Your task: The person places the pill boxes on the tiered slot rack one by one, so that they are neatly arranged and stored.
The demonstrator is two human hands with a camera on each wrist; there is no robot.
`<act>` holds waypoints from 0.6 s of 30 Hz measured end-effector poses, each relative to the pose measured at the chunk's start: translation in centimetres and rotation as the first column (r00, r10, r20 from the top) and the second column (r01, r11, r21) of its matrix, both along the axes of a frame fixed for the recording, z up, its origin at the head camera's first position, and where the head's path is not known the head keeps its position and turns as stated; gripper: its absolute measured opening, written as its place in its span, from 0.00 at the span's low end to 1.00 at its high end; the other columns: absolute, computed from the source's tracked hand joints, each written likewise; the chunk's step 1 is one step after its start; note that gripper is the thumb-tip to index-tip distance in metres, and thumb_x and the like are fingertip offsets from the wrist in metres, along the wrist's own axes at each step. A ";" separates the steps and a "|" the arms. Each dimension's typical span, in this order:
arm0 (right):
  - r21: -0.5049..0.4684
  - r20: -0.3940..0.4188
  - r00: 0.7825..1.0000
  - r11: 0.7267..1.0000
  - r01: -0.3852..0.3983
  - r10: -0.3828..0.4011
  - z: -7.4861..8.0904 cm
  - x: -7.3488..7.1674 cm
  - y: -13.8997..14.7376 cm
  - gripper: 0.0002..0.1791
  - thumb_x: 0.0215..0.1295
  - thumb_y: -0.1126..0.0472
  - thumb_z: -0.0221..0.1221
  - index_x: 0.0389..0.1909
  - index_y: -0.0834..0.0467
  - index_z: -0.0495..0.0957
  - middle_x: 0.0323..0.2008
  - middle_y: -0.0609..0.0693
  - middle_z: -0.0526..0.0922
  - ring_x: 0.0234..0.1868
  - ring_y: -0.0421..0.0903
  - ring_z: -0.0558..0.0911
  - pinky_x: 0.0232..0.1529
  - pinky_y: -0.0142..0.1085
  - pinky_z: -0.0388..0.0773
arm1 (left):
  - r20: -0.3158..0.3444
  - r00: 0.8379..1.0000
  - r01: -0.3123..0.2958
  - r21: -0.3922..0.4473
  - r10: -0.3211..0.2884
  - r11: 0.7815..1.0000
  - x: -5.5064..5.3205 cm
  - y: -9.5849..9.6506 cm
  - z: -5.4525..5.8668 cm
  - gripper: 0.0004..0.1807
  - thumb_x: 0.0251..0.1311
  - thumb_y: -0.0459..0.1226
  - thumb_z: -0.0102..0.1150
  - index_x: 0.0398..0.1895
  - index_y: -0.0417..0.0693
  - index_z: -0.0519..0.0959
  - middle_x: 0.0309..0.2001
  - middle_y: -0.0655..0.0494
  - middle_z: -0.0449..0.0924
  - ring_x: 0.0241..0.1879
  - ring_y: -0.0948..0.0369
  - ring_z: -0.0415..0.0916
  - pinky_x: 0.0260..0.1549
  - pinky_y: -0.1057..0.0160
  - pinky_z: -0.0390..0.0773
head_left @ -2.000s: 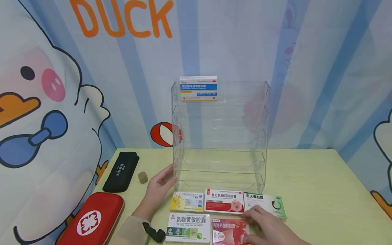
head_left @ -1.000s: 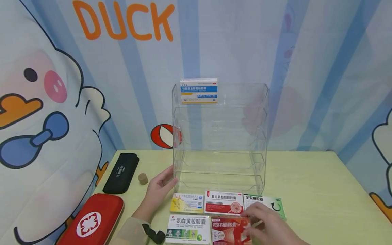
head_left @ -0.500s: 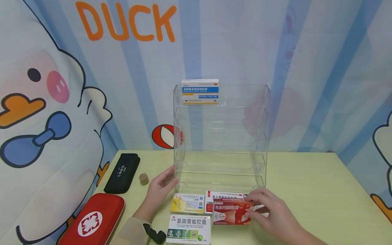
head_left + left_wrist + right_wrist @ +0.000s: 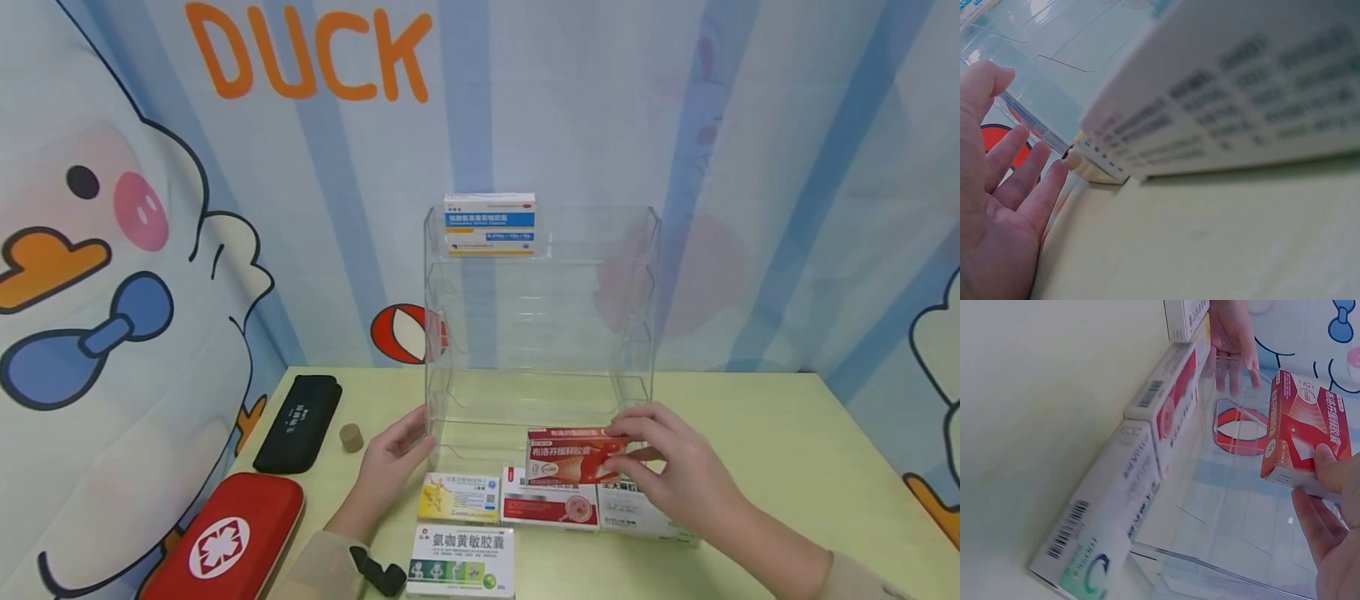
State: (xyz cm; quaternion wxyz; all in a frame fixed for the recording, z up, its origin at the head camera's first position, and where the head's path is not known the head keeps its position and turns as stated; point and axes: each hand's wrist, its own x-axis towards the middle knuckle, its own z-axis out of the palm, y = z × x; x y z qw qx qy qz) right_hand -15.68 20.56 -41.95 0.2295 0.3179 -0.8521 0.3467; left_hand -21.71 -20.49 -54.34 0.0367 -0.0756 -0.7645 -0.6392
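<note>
My right hand (image 4: 678, 462) pinches a red medicine box (image 4: 564, 458) by its right end, thumb on the front face. The box is raised above the row of boxes, in front of the lower tiers of a clear acrylic display rack (image 4: 540, 333). In the right wrist view the red box (image 4: 1310, 425) shows its front and one end. My left hand (image 4: 390, 458), its fingers extended, touches the rack's lower left side; in the left wrist view the hand (image 4: 1007, 206) has its thumb apart from the fingers. A white-and-blue medicine box (image 4: 491, 225) stands in the top tier, at left.
Before the rack lie a yellow-and-white box (image 4: 459, 497), a white-and-red box (image 4: 551, 508) and a white-and-green box (image 4: 637, 512), partly covered. Nearer is another white box (image 4: 461, 560). At left are a red case (image 4: 225, 533), a black pouch (image 4: 297, 422) and a small cork-coloured cylinder (image 4: 351, 437).
My right hand has taken the red box from the front row and lifted it up and forward toward the rack. My left hand has stayed at the rack's side.
</note>
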 end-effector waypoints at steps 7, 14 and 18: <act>0.038 -0.092 0.995 0.998 0.047 -0.043 2.5 -1.5 0.0 0.27 0.49 0.75 0.82 0.50 0.58 0.87 0.52 0.49 0.86 0.49 0.46 0.89 0.45 0.19 0.87 | -0.008 1.000 0.000 -0.004 0.000 1.000 0.0 0.0 0.1 0.32 0.75 0.39 0.70 0.80 0.57 0.75 0.78 0.55 0.78 0.77 0.52 0.77 0.67 0.75 0.78; 0.007 -0.197 0.980 0.999 0.040 -0.038 5.0 -3.3 0.6 0.27 0.48 0.77 0.82 0.50 0.62 0.87 0.51 0.53 0.86 0.46 0.48 0.90 0.47 0.17 0.85 | 0.006 1.000 0.003 0.005 -0.003 1.000 -0.1 0.0 -0.1 0.32 0.76 0.38 0.69 0.80 0.57 0.75 0.78 0.56 0.78 0.77 0.54 0.77 0.67 0.76 0.78; -0.002 -0.230 0.972 0.999 0.049 -0.049 6.2 -4.6 1.1 0.26 0.49 0.78 0.81 0.50 0.63 0.87 0.50 0.54 0.86 0.46 0.48 0.90 0.49 0.15 0.83 | 0.007 1.000 -0.002 -0.001 0.002 1.000 -0.1 0.1 0.0 0.32 0.76 0.38 0.69 0.80 0.57 0.75 0.78 0.55 0.78 0.77 0.52 0.77 0.67 0.76 0.78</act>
